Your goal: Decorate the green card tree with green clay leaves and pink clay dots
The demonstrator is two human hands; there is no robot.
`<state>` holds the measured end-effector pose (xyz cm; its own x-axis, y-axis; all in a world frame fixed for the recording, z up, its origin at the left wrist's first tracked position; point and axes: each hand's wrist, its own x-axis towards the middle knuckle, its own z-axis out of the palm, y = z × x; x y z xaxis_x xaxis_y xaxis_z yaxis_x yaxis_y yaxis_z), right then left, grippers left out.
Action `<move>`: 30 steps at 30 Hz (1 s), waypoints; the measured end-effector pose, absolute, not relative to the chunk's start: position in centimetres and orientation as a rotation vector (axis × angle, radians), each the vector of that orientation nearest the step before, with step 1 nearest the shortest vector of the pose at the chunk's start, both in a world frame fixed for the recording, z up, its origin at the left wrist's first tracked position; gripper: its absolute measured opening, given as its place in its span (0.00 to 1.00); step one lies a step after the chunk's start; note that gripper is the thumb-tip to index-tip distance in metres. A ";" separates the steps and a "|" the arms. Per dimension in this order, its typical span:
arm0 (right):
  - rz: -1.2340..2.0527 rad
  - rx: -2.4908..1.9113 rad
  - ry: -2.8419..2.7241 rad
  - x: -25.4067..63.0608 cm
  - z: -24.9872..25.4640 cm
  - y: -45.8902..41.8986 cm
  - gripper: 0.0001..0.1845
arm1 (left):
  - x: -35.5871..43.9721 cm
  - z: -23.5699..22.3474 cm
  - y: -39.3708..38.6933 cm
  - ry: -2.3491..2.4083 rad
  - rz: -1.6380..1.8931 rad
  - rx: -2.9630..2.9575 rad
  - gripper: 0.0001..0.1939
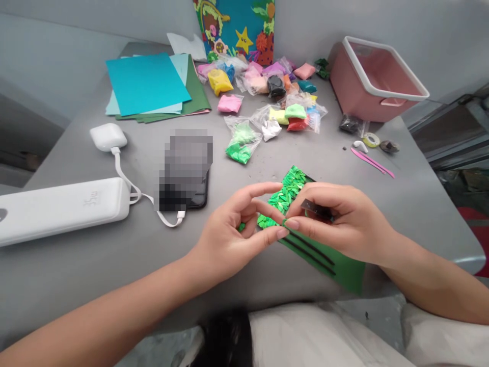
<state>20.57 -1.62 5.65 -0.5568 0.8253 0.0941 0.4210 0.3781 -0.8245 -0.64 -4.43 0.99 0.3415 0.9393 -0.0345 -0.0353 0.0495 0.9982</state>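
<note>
My left hand (233, 229) has a small lump of green clay (241, 227) tucked in its curled fingers. Its thumb and a fingertip come together beside a tiny green clay piece (284, 222), which the thumb and forefinger of my right hand (340, 219) pinch. A dark, flat, blade-like piece (316, 208) is also held in my right hand, partly hidden by the fingers. Beneath both hands lies a green card (349, 270). Leaf-shaped bits of green clay (286, 192) cover its far part, and two thin dark strips (311, 251) run along the nearer part.
Bags of coloured clay (244, 140) spread across the table's middle and back. Left are a phone (187, 171), a white power bank (64, 209) with cable, an earbud case (108, 137) and coloured sheets (147, 84). Right are a pink bin (367, 97) and pink tools (372, 162).
</note>
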 end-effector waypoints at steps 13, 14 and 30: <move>0.757 -0.955 -2.292 21.3 5.5 -1.5 0.07 | -0.8 0.6 -4.6 1.043 0.984 1.592 0.24; 0.727 -0.921 -2.311 21.3 5.2 -1.6 0.08 | -0.9 0.4 -4.6 1.057 0.992 1.658 0.24; 0.810 -1.139 -2.272 20.7 3.6 0.4 0.05 | -3.1 3.2 -2.2 1.475 0.811 1.883 0.16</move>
<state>20.71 0.37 3.64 -0.5449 0.8260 0.1441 0.5487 0.4812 -0.6836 -3.09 -2.20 3.25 0.1933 0.9763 0.0974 0.6058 -0.1969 0.7709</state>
